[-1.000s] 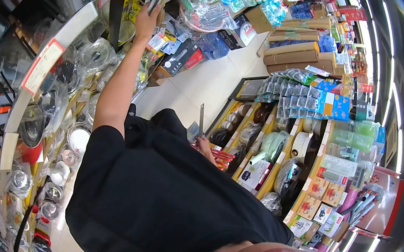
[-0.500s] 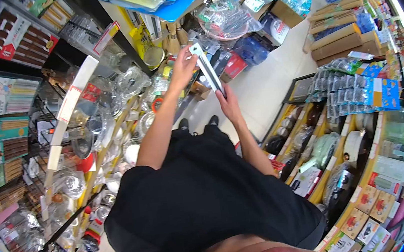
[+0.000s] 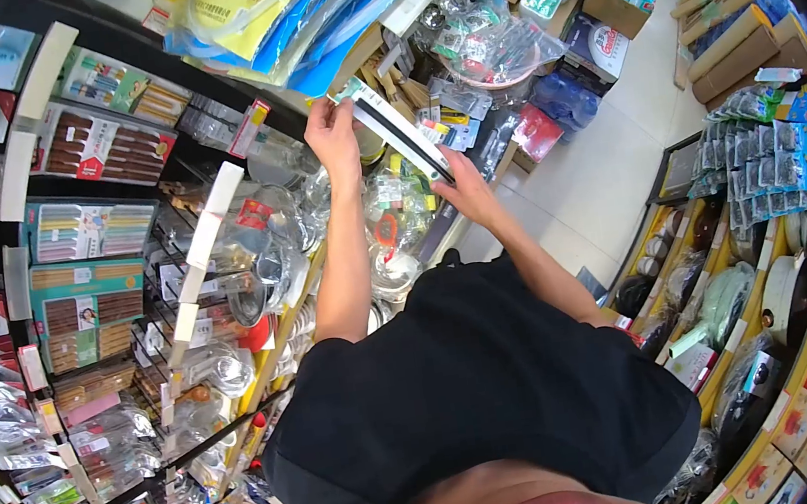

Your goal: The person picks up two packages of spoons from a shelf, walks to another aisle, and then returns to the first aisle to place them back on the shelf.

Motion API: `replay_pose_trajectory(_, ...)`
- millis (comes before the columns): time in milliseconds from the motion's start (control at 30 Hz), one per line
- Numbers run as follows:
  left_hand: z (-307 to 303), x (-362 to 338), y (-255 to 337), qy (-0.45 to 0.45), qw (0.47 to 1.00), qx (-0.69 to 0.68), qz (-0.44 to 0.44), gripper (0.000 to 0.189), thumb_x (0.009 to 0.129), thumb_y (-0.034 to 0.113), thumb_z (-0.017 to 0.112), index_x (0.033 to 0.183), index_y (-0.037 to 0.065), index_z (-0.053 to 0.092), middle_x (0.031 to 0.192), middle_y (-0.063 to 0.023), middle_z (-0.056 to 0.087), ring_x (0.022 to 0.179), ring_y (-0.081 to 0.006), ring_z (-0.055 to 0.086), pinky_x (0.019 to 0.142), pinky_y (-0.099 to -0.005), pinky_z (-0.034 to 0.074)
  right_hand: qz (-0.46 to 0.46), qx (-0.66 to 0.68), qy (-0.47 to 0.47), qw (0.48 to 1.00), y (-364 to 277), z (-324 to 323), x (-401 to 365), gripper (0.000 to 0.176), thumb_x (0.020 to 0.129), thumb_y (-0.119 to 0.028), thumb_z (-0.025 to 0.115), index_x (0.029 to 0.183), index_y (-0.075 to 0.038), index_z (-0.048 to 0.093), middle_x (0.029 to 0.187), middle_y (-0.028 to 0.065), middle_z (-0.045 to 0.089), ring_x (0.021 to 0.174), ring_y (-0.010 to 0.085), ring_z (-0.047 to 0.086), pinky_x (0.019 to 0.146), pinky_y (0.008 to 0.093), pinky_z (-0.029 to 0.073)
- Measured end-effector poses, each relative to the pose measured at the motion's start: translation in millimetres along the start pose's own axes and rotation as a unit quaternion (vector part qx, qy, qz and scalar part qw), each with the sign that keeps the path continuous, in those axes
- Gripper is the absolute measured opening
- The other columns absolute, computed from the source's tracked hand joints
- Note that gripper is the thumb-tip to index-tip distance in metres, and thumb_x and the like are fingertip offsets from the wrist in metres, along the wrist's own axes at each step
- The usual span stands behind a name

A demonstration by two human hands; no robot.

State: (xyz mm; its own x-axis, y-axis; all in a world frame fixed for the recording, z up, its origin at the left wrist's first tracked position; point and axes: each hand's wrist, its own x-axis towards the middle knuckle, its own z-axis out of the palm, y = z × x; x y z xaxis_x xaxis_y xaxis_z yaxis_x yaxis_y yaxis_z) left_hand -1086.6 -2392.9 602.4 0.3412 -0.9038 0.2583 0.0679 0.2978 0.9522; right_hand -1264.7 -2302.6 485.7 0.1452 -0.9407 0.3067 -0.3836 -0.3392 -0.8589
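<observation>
A long, narrow white package with a dark strip down its face [image 3: 399, 135] slants across the space in front of me; I cannot make out what it contains. My left hand [image 3: 333, 138] is closed at its upper end, thumb and fingers pinching the edge. My right hand [image 3: 465, 187] grips the lower end, its thumb along the side. Beyond the upper end hang blue and yellow plastic-wrapped sheets [image 3: 294, 19]. Beneath the package are small packaged goods, partly hidden by it.
Racks on the left hold boxed chopsticks [image 3: 93, 310] and brown-handled utensils [image 3: 99, 148]. A white shelf edge strip [image 3: 203, 231] juts near my left forearm. Yellow-edged shelves [image 3: 730, 282] with wrapped pans line the right. Pale floor tiles [image 3: 605, 167] lie between, with cartons [image 3: 736, 50] farther off.
My view has turned left, showing more of the left-hand racks. Both hands still hold the package, which now tilts further toward the left and sits nearer the hanging sheets.
</observation>
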Motion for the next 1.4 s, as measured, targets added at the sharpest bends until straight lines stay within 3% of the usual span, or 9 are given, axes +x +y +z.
replay_pose_trajectory(133,10,13,8,-0.016,0.999,0.014,0.039,0.016,0.081,0.006,0.062,0.096,-0.002,0.061,0.082,-0.0027,0.062,0.068,-0.0075,0.056,0.052,-0.0228,0.046,0.016,0.007,-0.039,0.999,2,5,24,0.064,0.077,-0.009,0.064,0.13,0.003,0.031,0.122,0.0229,0.044,0.115,0.0372,0.043,0.097,0.0389,0.034)
replay_pose_trajectory(333,15,27,11,-0.011,0.992,0.066,0.105,0.019,0.08,0.004,0.064,0.097,-0.003,0.061,0.083,-0.003,0.062,0.068,-0.0078,0.054,0.058,-0.0234,0.045,0.01,-0.005,-0.036,0.999,7,7,36,0.065,0.079,-0.018,0.063,0.133,-0.003,0.03,0.113,0.0207,0.047,0.104,0.0385,0.048,0.083,0.0427,0.042)
replay_pose_trajectory(533,19,27,15,0.006,0.989,0.105,0.106,0.017,0.079,0.003,0.064,0.095,-0.003,0.062,0.085,-0.0033,0.062,0.07,-0.0073,0.054,0.058,-0.0224,0.044,-0.014,0.02,-0.059,0.998,15,2,42,0.065,0.08,-0.019,0.063,0.133,-0.005,0.029,0.108,0.0205,0.046,0.101,0.0381,0.048,0.084,0.0418,0.041)
replay_pose_trajectory(867,2,60,-21,0.068,0.935,0.223,0.265,0.023,0.08,0.003,0.061,0.101,-0.006,0.056,0.104,-0.0117,0.058,0.097,-0.0213,0.053,0.089,-0.035,0.04,-0.011,-0.003,-0.055,0.998,26,3,55,0.067,0.077,-0.018,0.063,0.133,-0.002,0.03,0.103,0.0205,0.047,0.096,0.0368,0.049,0.082,0.0414,0.041)
replay_pose_trajectory(967,-19,82,-38,0.061,0.901,0.309,0.297,0.017,0.083,0.005,0.057,0.096,-0.005,0.058,0.091,-0.0107,0.061,0.083,-0.0197,0.057,0.073,-0.0325,0.045,0.022,-0.051,-0.085,0.995,49,3,53,0.067,0.077,-0.019,0.062,0.134,-0.002,0.03,0.106,0.0209,0.048,0.098,0.0371,0.05,0.085,0.0433,0.041)
replay_pose_trajectory(1067,-22,85,-34,0.048,0.834,0.398,0.379,0.016,0.083,0.008,0.055,0.092,-0.005,0.059,0.09,-0.0134,0.062,0.079,-0.024,0.059,0.071,-0.0366,0.047,0.055,-0.07,-0.119,0.989,73,-1,44,0.067,0.077,-0.02,0.061,0.133,-0.002,0.029,0.108,0.022,0.049,0.1,0.0383,0.05,0.086,0.0442,0.041)
replay_pose_trajectory(1100,-25,89,-35,0.048,0.858,0.39,0.33,0.016,0.084,0.009,0.054,0.09,-0.005,0.061,0.09,-0.0148,0.064,0.078,-0.027,0.059,0.072,-0.0408,0.046,0.066,-0.074,-0.132,0.986,80,-3,40,0.067,0.077,-0.019,0.061,0.133,-0.001,0.029,0.109,0.0224,0.048,0.1,0.0384,0.05,0.086,0.0437,0.042)
replay_pose_trajectory(1267,-47,119,-61,0.038,0.857,0.374,0.353,0.017,0.082,0.012,0.059,0.09,-0.002,0.063,0.087,-0.0138,0.065,0.079,-0.0274,0.059,0.073,-0.0405,0.047,0.064,-0.074,-0.148,0.984,112,-9,14,0.06,0.077,-0.017,0.06,0.13,-0.003,0.033,0.11,0.0243,0.048,0.099,0.0394,0.051,0.083,0.0437,0.043)
replay_pose_trajectory(1400,-30,112,-46,0.019,0.861,0.334,0.383,0.016,0.08,0.011,0.061,0.091,-0.001,0.063,0.088,-0.0134,0.064,0.08,-0.0274,0.059,0.074,-0.0405,0.047,0.133,-0.038,-0.195,0.971,123,-19,-1,0.056,0.077,-0.017,0.058,0.126,-0.003,0.036,0.101,0.0246,0.052,0.093,0.0403,0.054,0.08,0.0458,0.044)
